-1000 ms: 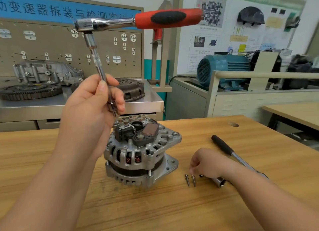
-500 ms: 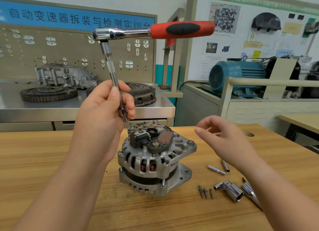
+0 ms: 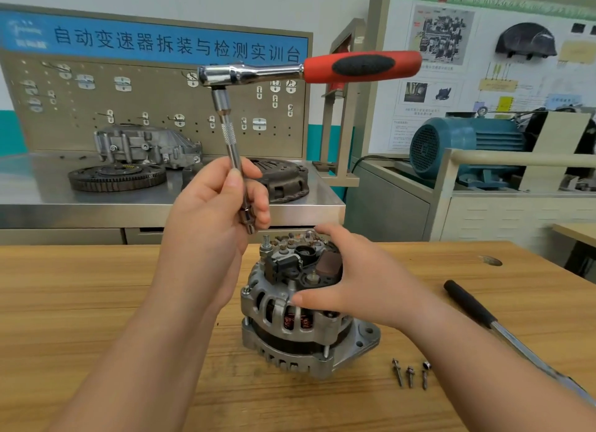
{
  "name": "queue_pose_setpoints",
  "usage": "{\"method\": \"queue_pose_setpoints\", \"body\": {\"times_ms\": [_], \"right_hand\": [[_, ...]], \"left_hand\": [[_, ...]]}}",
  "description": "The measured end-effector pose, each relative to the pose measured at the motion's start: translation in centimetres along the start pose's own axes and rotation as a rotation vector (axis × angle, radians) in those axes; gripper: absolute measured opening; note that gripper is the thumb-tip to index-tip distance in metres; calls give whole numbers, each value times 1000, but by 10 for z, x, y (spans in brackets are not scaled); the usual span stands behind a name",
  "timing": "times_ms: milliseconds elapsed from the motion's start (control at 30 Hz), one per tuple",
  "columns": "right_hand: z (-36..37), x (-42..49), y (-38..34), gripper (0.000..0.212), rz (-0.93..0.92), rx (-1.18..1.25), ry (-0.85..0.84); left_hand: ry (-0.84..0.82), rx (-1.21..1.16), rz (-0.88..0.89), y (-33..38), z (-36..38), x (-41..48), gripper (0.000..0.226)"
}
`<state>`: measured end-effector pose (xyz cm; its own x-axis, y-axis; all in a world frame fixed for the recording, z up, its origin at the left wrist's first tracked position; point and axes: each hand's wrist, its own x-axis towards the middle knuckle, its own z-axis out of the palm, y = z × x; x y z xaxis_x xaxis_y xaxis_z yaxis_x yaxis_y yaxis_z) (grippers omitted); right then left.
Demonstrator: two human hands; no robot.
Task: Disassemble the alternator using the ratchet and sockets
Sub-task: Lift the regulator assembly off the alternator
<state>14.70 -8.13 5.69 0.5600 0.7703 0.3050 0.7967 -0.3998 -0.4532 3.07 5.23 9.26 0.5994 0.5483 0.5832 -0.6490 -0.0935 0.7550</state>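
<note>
One alternator [image 3: 290,331], upright mid-surface [image 3: 96,302], top clasped by curled right hand [image 3: 364,283] fingers [image 3: 327,231]. At twelve o'clock above, one red-handled ratchet [image 3: 322,68], extension bar [image 3: 230,141] gripped by left hand [image 3: 206,215]. At four o'clock, three screws [image 3: 409,375].

Our wooden table [image 3: 96,302] carries the alternator [image 3: 290,364], which stands directly under our right hand's [image 3: 364,289] hold. Three small screws [image 3: 409,375] lie near, to the right of that hold and closer to us. A black-handled bar [image 3: 467,305] lies further right.
</note>
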Motion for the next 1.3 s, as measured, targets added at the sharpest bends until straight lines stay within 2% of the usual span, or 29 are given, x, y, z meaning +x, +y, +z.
{"method": "queue_pose_setpoints", "body": {"times_ms": [67,133,167,267,367,433,500,633,700,833,933,1000,1100,1300], "right_hand": [[2,-1,2,96,-1,61,26],[-1,-2,3,75,-4,184,81],[-6,-3,2,74,4,229,107],[-21,-6,1,95,37,263,159],[-30,-11,-13,101,10,296,177],[-24,-19,-29,104,-34,266,130],[-8,-27,-46,97,-87,235,52],[51,-30,-77,86,-136,323,-250],[87,-23,-91,84,-116,354,-330],[142,1,-106,84,-39,284,-290],[165,11,-104,58,-69,115,-268],[175,11,-99,54,-91,28,-306],[182,9,-94,54,-88,14,-320],[165,2,-95,33,-119,-29,-260]], "left_hand": [[0,-4,-1,0,0,0,33],[-3,-3,4,1,-1,0,34],[-3,-1,8,2,-1,1,34],[-3,-4,18,3,-4,1,34],[6,-6,29,7,-9,3,34],[14,-2,57,15,-19,7,35],[13,9,97,27,-32,11,38],[57,42,113,47,-56,7,41],[99,57,96,51,-63,1,37],[161,104,78,56,-74,-8,36],[171,156,78,53,-88,-16,36],[187,201,60,46,-99,-23,37],[186,248,55,37,-116,-36,36],[192,152,21,25,-129,-49,36]]}}
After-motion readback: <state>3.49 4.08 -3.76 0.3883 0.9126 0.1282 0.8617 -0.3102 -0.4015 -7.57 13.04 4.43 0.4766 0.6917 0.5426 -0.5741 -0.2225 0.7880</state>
